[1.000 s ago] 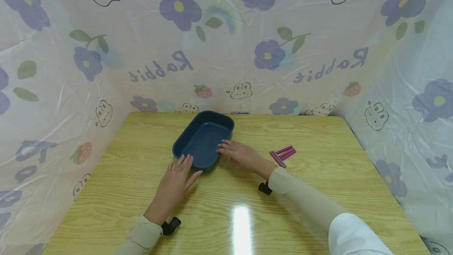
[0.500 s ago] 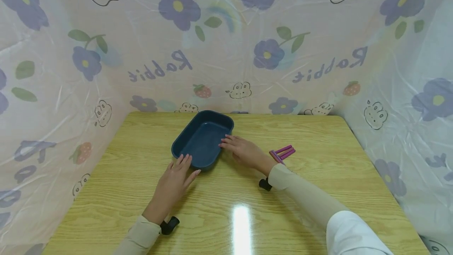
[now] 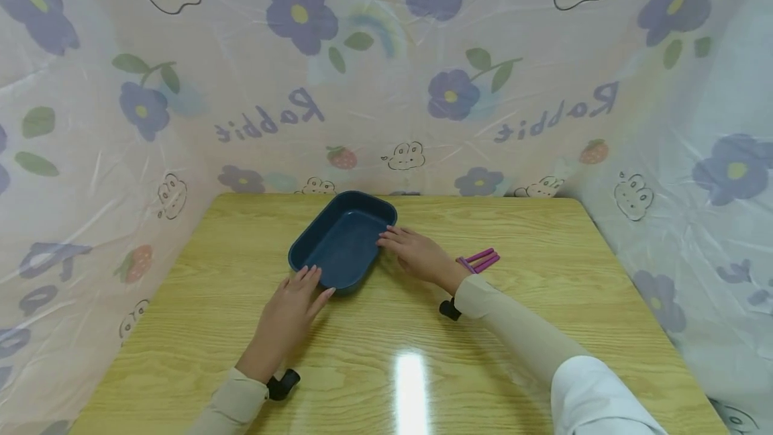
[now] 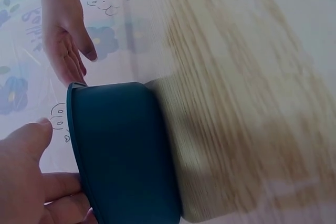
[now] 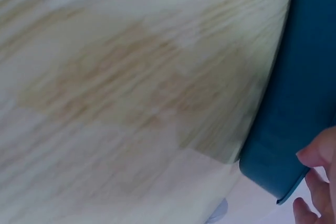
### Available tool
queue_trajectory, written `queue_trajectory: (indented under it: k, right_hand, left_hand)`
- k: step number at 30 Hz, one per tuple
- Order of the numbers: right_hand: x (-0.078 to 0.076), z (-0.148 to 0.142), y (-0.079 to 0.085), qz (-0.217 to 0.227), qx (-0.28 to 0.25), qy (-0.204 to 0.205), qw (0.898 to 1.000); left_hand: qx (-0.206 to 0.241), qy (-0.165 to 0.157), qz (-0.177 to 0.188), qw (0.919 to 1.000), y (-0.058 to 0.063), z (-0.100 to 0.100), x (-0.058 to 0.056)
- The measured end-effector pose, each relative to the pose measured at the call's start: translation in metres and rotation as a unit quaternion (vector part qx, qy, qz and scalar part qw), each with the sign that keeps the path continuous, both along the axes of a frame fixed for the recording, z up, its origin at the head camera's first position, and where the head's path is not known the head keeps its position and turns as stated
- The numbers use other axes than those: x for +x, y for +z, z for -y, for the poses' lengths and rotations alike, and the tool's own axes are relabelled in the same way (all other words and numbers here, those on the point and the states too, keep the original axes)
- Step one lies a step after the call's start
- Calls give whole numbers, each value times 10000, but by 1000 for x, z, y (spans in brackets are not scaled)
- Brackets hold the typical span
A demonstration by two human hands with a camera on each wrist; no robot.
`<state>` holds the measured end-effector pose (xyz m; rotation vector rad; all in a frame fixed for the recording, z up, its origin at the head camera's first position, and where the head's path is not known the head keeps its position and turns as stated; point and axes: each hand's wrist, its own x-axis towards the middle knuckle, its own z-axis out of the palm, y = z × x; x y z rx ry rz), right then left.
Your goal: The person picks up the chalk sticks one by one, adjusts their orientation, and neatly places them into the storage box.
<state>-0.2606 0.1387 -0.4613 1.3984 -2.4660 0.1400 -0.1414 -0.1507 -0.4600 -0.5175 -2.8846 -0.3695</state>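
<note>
Nearest lay the beige sleeves, the left sleeve [image 3: 232, 401] low at the bottom edge and the right sleeve [image 3: 522, 327] reaching in at a slant from a white upper sleeve [image 3: 594, 398]. Between them a bright streak of light showed on the wood-grained bench [image 3: 362, 361]. A black wrist mount [image 3: 282, 385] stuck out beside the left wrist, and a second black mount [image 3: 449, 309] beside the right.

The left hand [image 3: 284, 314] was open, its fingers spread over the near end of a dark blue tray [image 3: 347, 247] and its thumb held apart from them, pointing along the near side. The right hand [image 3: 417, 255] was open too, relaxed, with its fingertips at the tray's right-hand rim; the right wrist view showed its thumb by the outer wall.

The tray sat flat and upright on the bench, left of centre, turned so that its far end angled to the right, near the back edge. To the right, well apart from it, lay some magenta sticks [image 3: 483, 260], two side by side and another piece across their left ends, partly covered by the sleeve. Behind everything hung a pale cloth [image 3: 374, 79] printed with purple flowers, strawberries, rabbits and reversed "Rabbit" lettering.
</note>
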Motion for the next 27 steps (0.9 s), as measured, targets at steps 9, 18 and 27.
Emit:
queue_trajectory:
  k: [9, 18, 27]
  right_hand:
    - [-1, -10, -1, 231, 34, -381, 9990]
    - [4, -23, -3, 191, -5, -695, 9974]
    - [21, -28, -8, 274, -138, -777, 9965]
  left_hand:
    - [111, -8, -176, 9998, -1, 5, -2]
    - [74, 55, -380, 9992, -3, 9, -6]
    - [72, 189, -274, 9994, -1, 11, -10]
